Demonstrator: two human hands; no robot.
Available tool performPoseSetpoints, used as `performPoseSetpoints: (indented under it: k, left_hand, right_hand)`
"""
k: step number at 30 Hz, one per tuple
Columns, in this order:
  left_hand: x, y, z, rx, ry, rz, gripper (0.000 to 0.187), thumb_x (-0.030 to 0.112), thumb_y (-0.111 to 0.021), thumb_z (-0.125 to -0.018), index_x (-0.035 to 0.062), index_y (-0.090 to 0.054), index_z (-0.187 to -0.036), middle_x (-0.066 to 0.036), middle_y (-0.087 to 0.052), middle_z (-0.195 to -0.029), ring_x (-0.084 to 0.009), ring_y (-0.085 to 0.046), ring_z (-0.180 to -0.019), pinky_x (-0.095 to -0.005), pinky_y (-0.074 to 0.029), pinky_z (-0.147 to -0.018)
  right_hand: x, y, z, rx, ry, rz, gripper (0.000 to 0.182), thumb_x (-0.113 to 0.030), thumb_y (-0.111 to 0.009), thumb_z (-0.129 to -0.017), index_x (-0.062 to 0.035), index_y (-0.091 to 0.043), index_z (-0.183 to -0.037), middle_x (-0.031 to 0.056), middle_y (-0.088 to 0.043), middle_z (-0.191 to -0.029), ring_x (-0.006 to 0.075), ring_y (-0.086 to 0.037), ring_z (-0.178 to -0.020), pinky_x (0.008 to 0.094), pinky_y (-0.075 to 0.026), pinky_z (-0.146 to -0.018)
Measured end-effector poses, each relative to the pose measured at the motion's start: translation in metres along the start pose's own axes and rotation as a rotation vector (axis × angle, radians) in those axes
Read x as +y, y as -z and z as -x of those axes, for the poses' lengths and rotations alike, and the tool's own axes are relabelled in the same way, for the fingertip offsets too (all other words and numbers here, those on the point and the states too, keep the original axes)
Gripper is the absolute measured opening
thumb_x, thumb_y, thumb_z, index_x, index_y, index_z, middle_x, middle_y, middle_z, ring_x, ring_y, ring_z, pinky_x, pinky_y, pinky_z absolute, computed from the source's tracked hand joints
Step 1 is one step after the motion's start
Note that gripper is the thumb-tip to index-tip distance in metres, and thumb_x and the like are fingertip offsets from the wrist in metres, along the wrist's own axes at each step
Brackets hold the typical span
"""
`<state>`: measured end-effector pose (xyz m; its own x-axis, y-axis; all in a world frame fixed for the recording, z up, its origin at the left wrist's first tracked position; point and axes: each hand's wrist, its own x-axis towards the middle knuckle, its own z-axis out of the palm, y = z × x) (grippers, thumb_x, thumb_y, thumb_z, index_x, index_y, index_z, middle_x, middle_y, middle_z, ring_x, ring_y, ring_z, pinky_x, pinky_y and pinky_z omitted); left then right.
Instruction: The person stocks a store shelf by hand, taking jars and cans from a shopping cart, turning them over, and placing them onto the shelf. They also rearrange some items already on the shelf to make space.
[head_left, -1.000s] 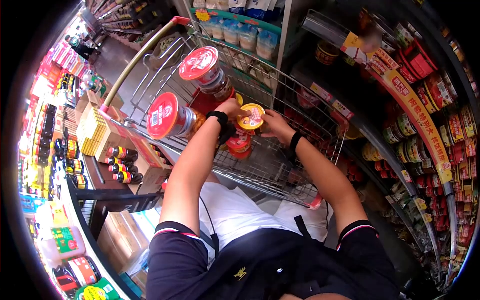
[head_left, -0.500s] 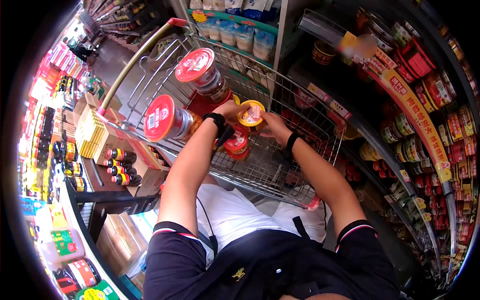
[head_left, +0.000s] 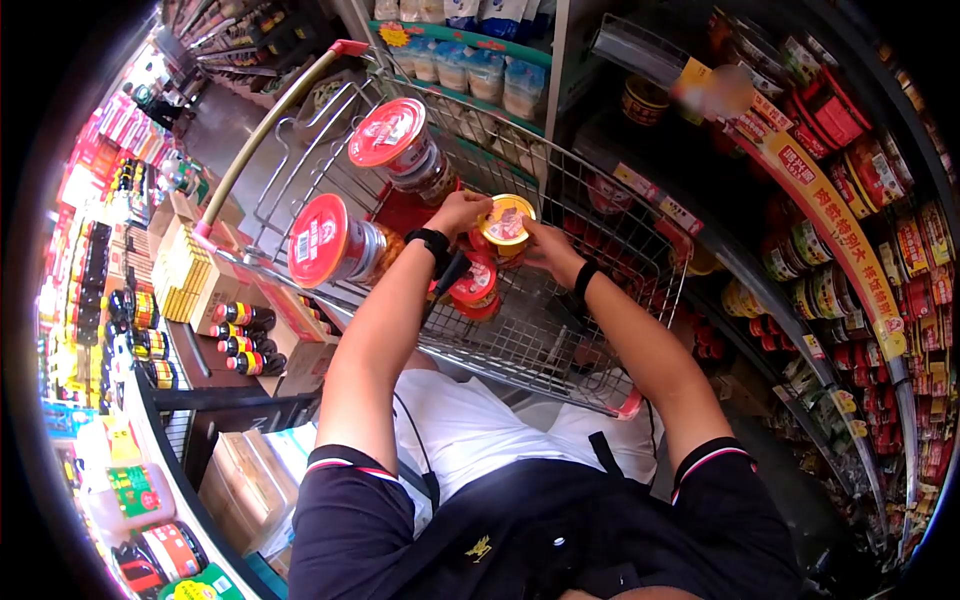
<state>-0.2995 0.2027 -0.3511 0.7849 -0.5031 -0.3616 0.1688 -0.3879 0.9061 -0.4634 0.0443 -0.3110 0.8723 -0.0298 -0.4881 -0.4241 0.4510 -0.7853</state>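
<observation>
A small tub with a yellow rim (head_left: 505, 220) is between my hands above the shopping cart, its round top facing up with a pinkish label on it. My left hand (head_left: 462, 214), a black band on its wrist, is closed with fingertips at the tub's left rim. On the other side, my right hand (head_left: 550, 250) grips the tub's right edge, thumb over the top. Just below sits a red-lidded tub (head_left: 473, 281) in the cart. Two larger jars with red lids, one nearer (head_left: 322, 240) and one farther (head_left: 390, 135), stand to the left.
The wire shopping cart (head_left: 590, 345) stands in front of me. At right, curved shelves (head_left: 800, 330) hold many packaged tubs and packets. Dark sauce bottles (head_left: 245, 340) and cartons (head_left: 185, 270) are on the left. Bagged goods (head_left: 487, 72) fill the rack behind the cart.
The right thumb and fingers have shifted slightly over the tub's top, and the left hand has drawn back a little to the rim. The label looks more creased. Everything else stays put.
</observation>
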Motion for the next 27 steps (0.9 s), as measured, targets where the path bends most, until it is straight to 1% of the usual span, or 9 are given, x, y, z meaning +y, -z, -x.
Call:
performPoseSetpoints:
  k: [4,7,10,15,18,19,23,26,27]
  left_hand:
    - [0.010,-0.012,0.005,0.054,0.070,0.157,0.043,0.040,-0.060,-0.095,-0.0010,-0.065,-0.107,-0.005,-0.066,-0.090,-0.0118,-0.060,-0.077,-0.0272,-0.050,-0.069]
    - [0.004,-0.009,-0.007,-0.051,0.125,0.042,0.048,0.048,-0.050,-0.099,0.0013,-0.063,-0.104,-0.003,-0.065,-0.091,-0.0121,-0.062,-0.082,-0.0278,-0.050,-0.074]
    - [0.011,-0.012,0.000,-0.011,0.198,-0.061,0.054,0.051,-0.048,-0.099,-0.0002,-0.063,-0.103,-0.002,-0.065,-0.087,-0.0123,-0.062,-0.078,-0.0274,-0.050,-0.072]
    - [0.033,-0.019,0.022,-0.194,0.328,-0.159,0.078,0.069,-0.033,-0.096,0.0024,-0.045,-0.136,-0.014,-0.054,-0.132,-0.0311,-0.055,-0.114,-0.0458,-0.052,-0.087]
    - [0.027,-0.027,0.015,-0.214,0.213,-0.050,0.081,0.070,-0.031,-0.095,0.0037,-0.042,-0.140,-0.015,-0.055,-0.132,-0.0349,-0.060,-0.108,-0.0474,-0.052,-0.085]
    - [0.052,-0.028,0.036,-0.199,0.332,0.014,0.082,0.068,-0.035,-0.096,-0.0024,-0.043,-0.137,-0.017,-0.059,-0.125,-0.0300,-0.065,-0.095,-0.0421,-0.054,-0.079]
    - [0.025,-0.029,-0.017,0.172,-0.125,-0.250,0.092,0.068,-0.041,-0.094,-0.0196,-0.042,-0.121,-0.030,-0.064,-0.099,-0.0349,-0.069,-0.086,-0.0382,-0.056,-0.074]
    - [0.090,-0.048,0.042,0.157,-0.233,0.105,0.086,0.065,-0.049,-0.093,-0.0157,-0.039,-0.121,-0.025,-0.062,-0.103,-0.0307,-0.068,-0.086,-0.0356,-0.055,-0.072]
    - [0.077,-0.050,0.022,0.174,-0.302,0.126,0.083,0.062,-0.055,-0.092,-0.0130,-0.036,-0.122,-0.021,-0.059,-0.106,-0.0228,-0.064,-0.087,-0.0334,-0.054,-0.072]
  right_hand:
    - [0.001,0.007,-0.003,-0.032,-0.029,-0.119,0.054,-0.034,-0.048,-0.100,0.0007,-0.039,-0.141,0.0173,-0.054,-0.134,0.0295,-0.060,-0.114,0.0416,-0.049,-0.096]
    - [0.000,0.014,-0.004,-0.161,-0.030,-0.198,0.047,-0.036,-0.068,-0.090,-0.0111,-0.051,-0.127,0.0087,-0.052,-0.127,0.0209,-0.052,-0.118,0.0358,-0.046,-0.102]
    - [-0.004,0.009,0.000,-0.146,-0.037,-0.195,0.049,-0.035,-0.070,-0.088,-0.0121,-0.051,-0.127,0.0075,-0.052,-0.125,0.0200,-0.052,-0.115,0.0344,-0.046,-0.100]
    - [0.013,0.015,-0.025,0.119,0.073,0.111,0.042,-0.047,-0.067,-0.088,-0.0071,-0.066,-0.102,0.0035,-0.062,-0.096,0.0154,-0.060,-0.098,0.0316,-0.049,-0.089]
    - [0.010,0.012,-0.030,0.163,0.139,0.224,0.044,-0.047,-0.067,-0.089,-0.0059,-0.067,-0.102,0.0039,-0.063,-0.096,0.0146,-0.060,-0.101,0.0316,-0.050,-0.086]
    - [0.011,0.018,-0.038,0.148,0.174,0.278,0.051,-0.047,-0.068,-0.089,-0.0030,-0.062,-0.114,0.0062,-0.062,-0.105,0.0151,-0.061,-0.103,0.0305,-0.052,-0.082]
    - [0.009,0.014,-0.040,0.396,0.609,0.350,0.060,-0.044,-0.069,-0.090,-0.0008,-0.050,-0.127,0.0083,-0.057,-0.117,0.0160,-0.060,-0.104,0.0299,-0.053,-0.079]
    - [-0.040,0.006,0.012,0.367,0.713,0.412,0.060,-0.040,-0.070,-0.090,-0.0040,-0.046,-0.133,0.0095,-0.056,-0.118,0.0167,-0.059,-0.104,0.0299,-0.056,-0.074]
    - [-0.050,0.015,0.015,0.361,0.765,0.434,0.060,-0.040,-0.069,-0.091,-0.0046,-0.046,-0.134,0.0098,-0.057,-0.118,0.0168,-0.059,-0.104,0.0293,-0.057,-0.072]
